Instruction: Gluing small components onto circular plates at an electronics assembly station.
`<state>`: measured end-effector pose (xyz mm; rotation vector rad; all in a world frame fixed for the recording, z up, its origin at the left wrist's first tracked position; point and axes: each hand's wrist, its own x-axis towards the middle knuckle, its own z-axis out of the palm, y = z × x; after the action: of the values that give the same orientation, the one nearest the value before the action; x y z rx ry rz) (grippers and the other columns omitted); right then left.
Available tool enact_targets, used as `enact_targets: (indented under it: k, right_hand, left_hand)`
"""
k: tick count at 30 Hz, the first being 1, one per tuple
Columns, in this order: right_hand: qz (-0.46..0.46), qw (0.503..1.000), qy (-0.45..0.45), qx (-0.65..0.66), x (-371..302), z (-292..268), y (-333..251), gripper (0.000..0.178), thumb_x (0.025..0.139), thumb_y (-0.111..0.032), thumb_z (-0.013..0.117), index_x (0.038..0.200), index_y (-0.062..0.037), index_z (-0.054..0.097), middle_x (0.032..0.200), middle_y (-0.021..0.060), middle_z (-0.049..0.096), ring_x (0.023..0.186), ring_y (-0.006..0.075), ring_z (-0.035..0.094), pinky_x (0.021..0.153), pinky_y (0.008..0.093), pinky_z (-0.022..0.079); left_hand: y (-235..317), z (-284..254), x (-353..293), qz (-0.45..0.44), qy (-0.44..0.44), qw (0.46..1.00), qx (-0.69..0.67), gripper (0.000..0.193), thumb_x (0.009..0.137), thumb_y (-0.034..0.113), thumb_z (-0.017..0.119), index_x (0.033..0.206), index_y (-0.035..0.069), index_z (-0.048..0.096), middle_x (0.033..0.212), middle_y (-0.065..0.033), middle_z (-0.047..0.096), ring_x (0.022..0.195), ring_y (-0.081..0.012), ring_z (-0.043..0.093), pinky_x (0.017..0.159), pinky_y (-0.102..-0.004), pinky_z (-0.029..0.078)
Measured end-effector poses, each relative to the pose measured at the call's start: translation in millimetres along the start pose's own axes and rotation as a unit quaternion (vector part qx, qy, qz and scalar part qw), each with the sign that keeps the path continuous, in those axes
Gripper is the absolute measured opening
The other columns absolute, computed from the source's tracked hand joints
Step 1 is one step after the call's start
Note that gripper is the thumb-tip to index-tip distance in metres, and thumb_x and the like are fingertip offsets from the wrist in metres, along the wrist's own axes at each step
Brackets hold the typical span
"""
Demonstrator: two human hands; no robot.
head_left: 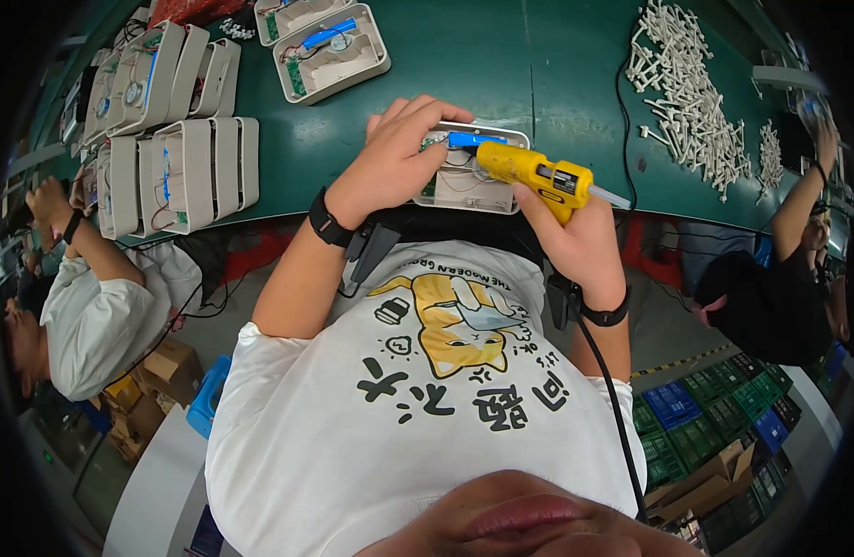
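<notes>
In front of me on the table is a small off-white plastic housing (478, 198), its hollow side up. A blue cylindrical battery (466, 140) lies along its far wall, with thin wires and a green circuit board below it at the left. My left hand (396, 158) grips the left end of the housing, the index finger along the far rim and the thumb reaching inside. My right hand (580, 239) is closed round the handle of a yellow glue gun (524, 169). Its nozzle points left, close to the battery; a pale glue stick sticks out of its rear.
Similar housings (190, 176) stand stacked at the left, and another with a battery (338, 56) lies at the far side. White plastic pieces (677, 93) are heaped at the right. A black cable (625, 121) crosses the green table (575, 56). People work on both sides.
</notes>
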<state>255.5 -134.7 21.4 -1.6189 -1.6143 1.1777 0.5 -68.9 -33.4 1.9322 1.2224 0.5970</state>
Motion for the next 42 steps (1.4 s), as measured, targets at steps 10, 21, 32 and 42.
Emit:
enact_targets:
  k: [10, 21, 32, 42]
  right_hand:
    - [0.000, 0.998, -0.010, -0.058, 1, 6, -8, 0.031, 0.102, -0.027, 0.076, 0.113, 0.0014, 0.075, 0.081, 0.0041, 0.073, 0.071, 0.0101, 0.065, 0.065, 0.0283, 0.051]
    - [-0.035, 0.998, -0.038, 0.027, 9, 0, -9, 0.026, 0.105, -0.021, 0.071, 0.117, 0.0017, 0.072, 0.090, 0.0047, 0.074, 0.073, 0.0110, 0.064, 0.066, 0.0280, 0.051]
    - [-0.072, 0.904, 0.151, 0.393, 21, -42, 110, 0.026, 0.114, -0.023, 0.052, 0.114, 0.0006, 0.063, 0.113, 0.0197, 0.072, 0.066, 0.0143, 0.060, 0.061, 0.0315, 0.055]
    - [-0.069, 0.907, 0.158, 0.384, 25, -42, 116, 0.026, 0.113, -0.023, 0.054, 0.114, 0.0014, 0.063, 0.113, 0.0213, 0.071, 0.064, 0.0141, 0.060, 0.057, 0.0319, 0.055]
  left_hand:
    - [-1, -2, -4, 0.000, -0.017, 1.000, -0.014, 0.048, 0.090, 0.007, 0.049, 0.134, 0.014, 0.067, 0.126, -0.0003, 0.065, 0.121, -0.0200, 0.055, 0.103, -0.0375, 0.032]
    - [-6, 1, -6, 0.060, 0.096, 0.994, -0.006, 0.041, 0.091, 0.006, 0.052, 0.129, 0.009, 0.068, 0.119, -0.0105, 0.065, 0.120, -0.0289, 0.058, 0.103, -0.0453, 0.043]
    - [11, -10, 82, -0.107, -0.002, 0.950, -0.293, 0.035, 0.102, 0.009, 0.052, 0.134, -0.005, 0.061, 0.115, -0.0153, 0.068, 0.060, -0.0151, 0.068, 0.055, -0.0299, 0.056]
    - [-31, 3, 273, 0.050, 0.229, 0.968, -0.090, 0.038, 0.101, 0.003, 0.054, 0.138, -0.004, 0.056, 0.129, -0.0194, 0.067, 0.096, -0.0262, 0.074, 0.086, -0.0377, 0.062]
